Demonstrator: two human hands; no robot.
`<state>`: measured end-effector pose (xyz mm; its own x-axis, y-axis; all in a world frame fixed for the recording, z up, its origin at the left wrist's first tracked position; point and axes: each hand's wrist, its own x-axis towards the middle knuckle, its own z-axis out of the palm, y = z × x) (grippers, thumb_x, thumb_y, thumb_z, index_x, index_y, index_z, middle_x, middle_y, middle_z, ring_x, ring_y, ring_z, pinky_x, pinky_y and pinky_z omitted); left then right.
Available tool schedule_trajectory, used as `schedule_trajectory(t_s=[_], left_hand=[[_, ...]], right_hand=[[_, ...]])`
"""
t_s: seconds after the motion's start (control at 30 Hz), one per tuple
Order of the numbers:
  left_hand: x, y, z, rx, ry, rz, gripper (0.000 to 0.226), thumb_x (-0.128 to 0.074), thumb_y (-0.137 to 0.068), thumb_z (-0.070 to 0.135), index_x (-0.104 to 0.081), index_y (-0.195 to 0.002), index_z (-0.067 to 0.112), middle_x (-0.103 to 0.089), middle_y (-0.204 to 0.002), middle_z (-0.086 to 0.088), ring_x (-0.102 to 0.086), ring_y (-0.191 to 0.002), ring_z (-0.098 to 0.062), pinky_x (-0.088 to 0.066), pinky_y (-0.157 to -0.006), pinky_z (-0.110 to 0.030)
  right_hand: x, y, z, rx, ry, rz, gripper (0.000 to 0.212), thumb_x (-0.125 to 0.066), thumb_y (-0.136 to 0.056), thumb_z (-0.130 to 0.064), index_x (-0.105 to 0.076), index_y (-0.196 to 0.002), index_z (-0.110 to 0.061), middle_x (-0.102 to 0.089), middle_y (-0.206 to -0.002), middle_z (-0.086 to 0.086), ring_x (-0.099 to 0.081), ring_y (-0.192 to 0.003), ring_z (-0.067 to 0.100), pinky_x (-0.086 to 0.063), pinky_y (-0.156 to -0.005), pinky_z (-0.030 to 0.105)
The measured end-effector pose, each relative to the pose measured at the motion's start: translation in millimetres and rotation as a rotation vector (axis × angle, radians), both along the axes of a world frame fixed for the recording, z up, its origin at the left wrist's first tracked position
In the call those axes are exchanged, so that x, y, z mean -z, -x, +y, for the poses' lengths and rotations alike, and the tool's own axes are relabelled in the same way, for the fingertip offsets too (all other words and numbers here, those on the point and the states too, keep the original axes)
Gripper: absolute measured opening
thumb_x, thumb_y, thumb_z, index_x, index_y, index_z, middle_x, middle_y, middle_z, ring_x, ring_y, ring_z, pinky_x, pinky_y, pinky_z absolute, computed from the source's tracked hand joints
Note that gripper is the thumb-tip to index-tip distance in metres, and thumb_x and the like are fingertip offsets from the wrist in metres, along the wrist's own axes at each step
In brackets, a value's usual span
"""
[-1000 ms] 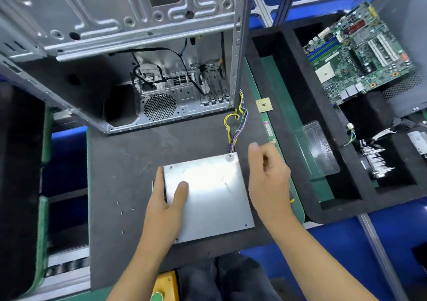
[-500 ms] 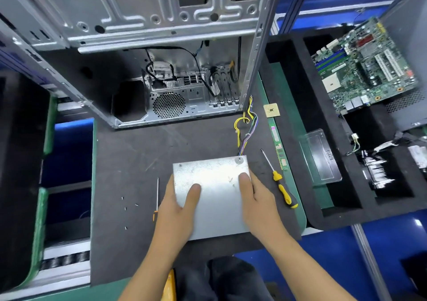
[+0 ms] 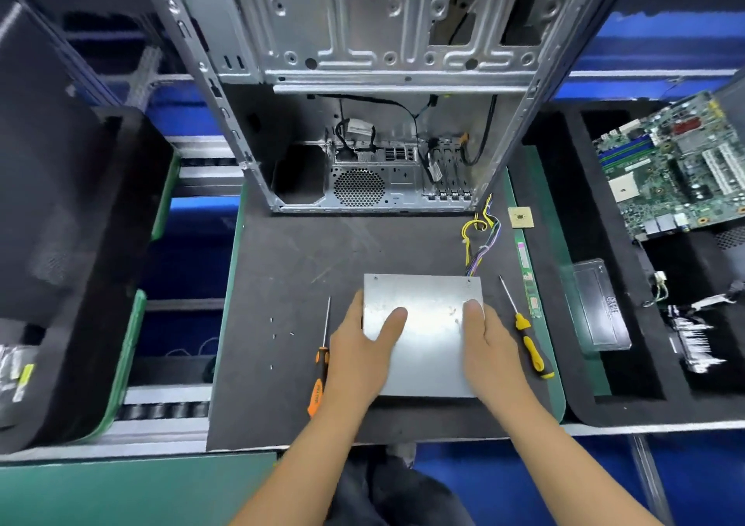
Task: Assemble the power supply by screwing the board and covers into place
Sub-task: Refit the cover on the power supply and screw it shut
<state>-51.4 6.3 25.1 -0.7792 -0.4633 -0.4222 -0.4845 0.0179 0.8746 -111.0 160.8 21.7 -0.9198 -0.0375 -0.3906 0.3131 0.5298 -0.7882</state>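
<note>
Both hands, left hand [image 3: 363, 350] and right hand [image 3: 490, 350], grip the unmarked power supply [image 3: 429, 336]

The power supply [image 3: 423, 336] lies on the mat [image 3: 306, 259], before the computer case [image 3: 375, 82], with one screwdriver [image 3: 320, 368] left of it, another screwdriver [image 3: 526, 334] right, and a motherboard [image 3: 673, 166] far right.

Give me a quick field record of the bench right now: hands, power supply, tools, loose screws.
left hand: grips left edge of power supply, thumb on top
right hand: grips right edge, thumb on top
power supply: flat on black mat, cover up, wire bundle out the far right corner
orange screwdriver: on mat, left of left hand
yellow screwdriver: on mat, right of right hand
loose screws: scattered on mat, left of orange screwdriver
computer case: open, behind power supply
</note>
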Motion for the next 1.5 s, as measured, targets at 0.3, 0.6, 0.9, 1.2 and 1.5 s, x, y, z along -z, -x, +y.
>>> schedule_trajectory(t_s=[0.3, 0.6, 0.9, 1.2, 1.5], left_hand=[[-1.1, -1.5, -12.0, 0.165, -0.139, -0.050, 0.044, -0.057, -0.098, 0.046, -0.038, -0.138, 0.044, -0.058, -0.115, 0.033, -0.056, -0.101, 0.019, -0.040, -0.074, 0.000], [11.5, -66.9, -80.3, -0.178, 0.443, 0.129, 0.018, -0.064, -0.097, 0.023, -0.070, -0.114, 0.023, -0.066, -0.106, 0.012, -0.062, -0.101, -0.011, -0.051, -0.093, -0.036], [44.3, -108.5, -123.2, 0.037, 0.729, 0.036, 0.006, -0.081, -0.083, 0.013, -0.078, -0.088, 0.013, -0.065, -0.084, -0.003, -0.059, -0.082, -0.024, -0.050, -0.078, -0.038], [69.5, -113.1, -121.8, 0.092, 0.874, 0.157, 0.013, -0.080, -0.078, -0.006, -0.076, -0.085, 0.003, -0.062, -0.079, -0.008, -0.057, -0.074, -0.028, -0.037, -0.076, -0.021], [53.0, -104.7, -108.2, -0.191, 0.464, 0.128, 0.024, -0.074, -0.089, 0.010, -0.068, -0.085, 0.033, -0.070, -0.084, 0.021, -0.064, -0.079, -0.004, -0.047, -0.073, -0.013]], right_hand=[[-13.1, 5.8, 3.5, -0.109, -0.122, -0.124, 0.046, -0.028, -0.100, -0.055, -0.049, -0.126, -0.023, -0.060, -0.109, -0.001, -0.054, -0.105, 0.026, -0.040, -0.085, 0.037], [-52.1, -1.5, -28.4, -0.261, -0.485, 0.714, 0.033, -0.069, -0.089, -0.017, -0.063, -0.120, -0.006, -0.056, -0.115, 0.021, -0.049, -0.102, 0.045, -0.033, -0.087, 0.045], [-26.2, -46.5, -196.6, -1.002, -0.691, 0.428, 0.021, -0.059, -0.088, -0.001, -0.055, -0.108, -0.009, -0.061, -0.112, 0.010, -0.060, -0.104, 0.032, -0.040, -0.068, 0.036], [-3.9, -42.9, -209.7, -0.903, -0.665, 0.224, 0.021, -0.054, -0.088, 0.005, -0.059, -0.107, -0.002, -0.060, -0.112, 0.019, -0.061, -0.105, 0.041, -0.041, -0.068, 0.038], [-39.5, -28.0, -199.7, -0.818, -0.375, 0.154, 0.010, -0.055, -0.091, -0.008, -0.064, -0.094, -0.010, -0.061, -0.100, 0.014, -0.060, -0.090, 0.036, -0.049, -0.070, 0.034]])
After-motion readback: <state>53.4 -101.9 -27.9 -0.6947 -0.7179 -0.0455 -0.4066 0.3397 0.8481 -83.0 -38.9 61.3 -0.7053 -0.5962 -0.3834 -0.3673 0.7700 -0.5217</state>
